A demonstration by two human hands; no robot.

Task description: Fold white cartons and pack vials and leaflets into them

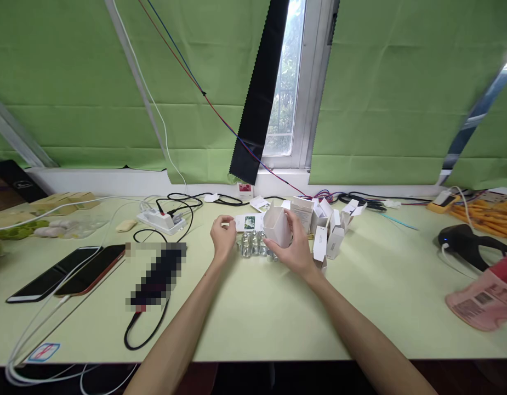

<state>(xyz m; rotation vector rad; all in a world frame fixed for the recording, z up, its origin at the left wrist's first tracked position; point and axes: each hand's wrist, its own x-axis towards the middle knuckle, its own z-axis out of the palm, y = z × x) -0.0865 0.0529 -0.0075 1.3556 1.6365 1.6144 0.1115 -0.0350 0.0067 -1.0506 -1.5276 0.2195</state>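
Pale green tabletop (257,312), seen from the head camera; both bare forearms reach in from 6 o'clock toward the table's middle.

Right hand (292,249): fingers curled around a small white open-topped cardboard box (277,225), gripping it from its right side and underneath. The box is tilted, mouth facing up and slightly toward the viewer.

Left hand (223,238): closed in a pinch on the left end of a flat white card with a small green picture (249,222). The card runs off to 3 o'clock from the fingers and meets the held box.

Just below card and box, between the two hands, lies a cluster of small clear glass vials with silvery caps (253,243), resting on the table. Exact count cannot be told.

At 3 o'clock of the right hand, close by: a heap of white cardboard cartons with flaps open (329,227), some upright, some tipped.

At 9 o'clock, well apart: a white power strip with plugs (160,219), black cable looping off it. Farther toward 8 o'clock, two dark smartphones lying side by side (70,273).

Far 3 o'clock edge: a pink printed pouch (481,299) and a black handheld device on a cable (465,241).

Behind, at 12 o'clock: green fabric blinds (380,93) flanking a narrow window.
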